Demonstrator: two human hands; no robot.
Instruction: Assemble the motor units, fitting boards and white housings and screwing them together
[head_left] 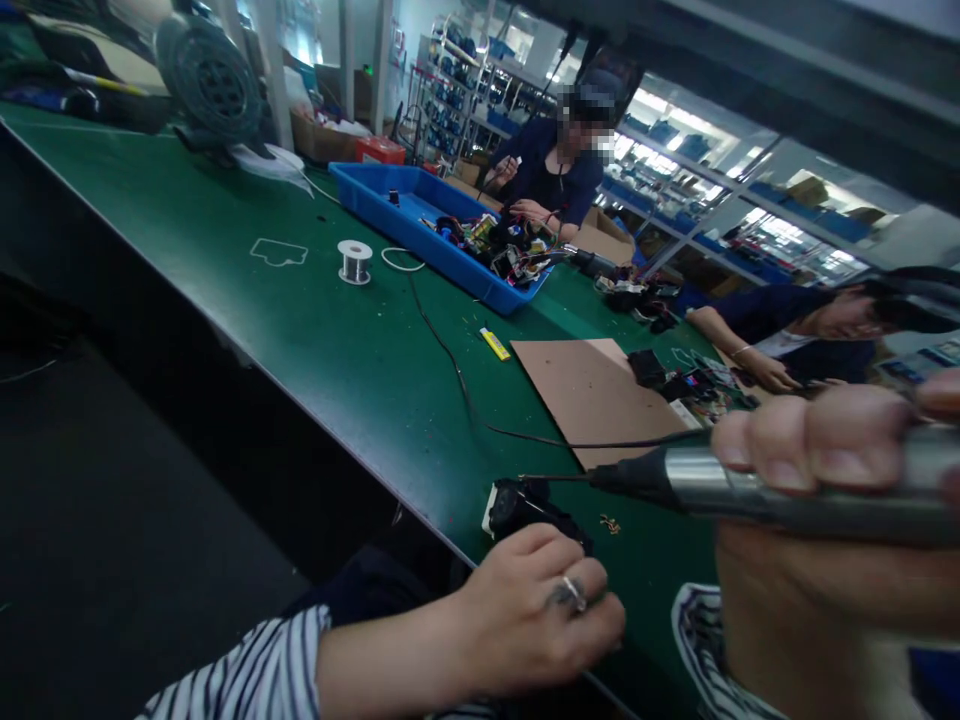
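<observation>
Small black plastic part sat at the near edge of the green bench top, with the curled fingers of the ringed left hand gripping its near side. The right hand was clamped on a metal-barrelled soldering iron; its thin tip reached the part's top, contact unclear. Farther off lay a brown cardboard sheet, a black cable, a solder-wire spool and a blue plastic tray. Two co-workers sat at the far right.

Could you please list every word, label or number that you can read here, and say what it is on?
None can be read.
Small flat yellow piece on the green table: too blurred.
Red box: too blurred.
Silver metal tool in the right hand: no marking shows.
</observation>
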